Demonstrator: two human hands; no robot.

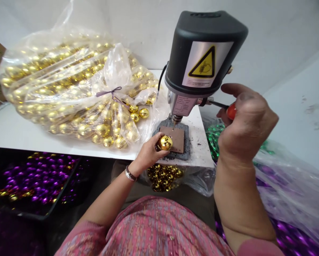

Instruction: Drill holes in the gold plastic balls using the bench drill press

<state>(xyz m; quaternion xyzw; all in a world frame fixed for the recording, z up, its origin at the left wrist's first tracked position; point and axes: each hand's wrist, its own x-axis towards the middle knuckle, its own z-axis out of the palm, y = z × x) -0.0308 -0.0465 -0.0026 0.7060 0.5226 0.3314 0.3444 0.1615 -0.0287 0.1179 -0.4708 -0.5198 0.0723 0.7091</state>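
My left hand is shut on a shiny gold ornament ball, holding it just above a square of brown board and a little to the side of the bit. That board lies on a dark grey mat under the small bench drill, whose thin drill bit points down at it. My right hand grips a red-handled screwdriver beside the drill head, and its dark shaft reaches toward the drill. The bit's tip is not touching the ball.
A large clear bag of gold balls lies on the white table to the left of the drill. Dark debris is scattered by the mat. Below the table edge are a bag of gold balls, a tray of purple balls and a bag of purple and green balls.
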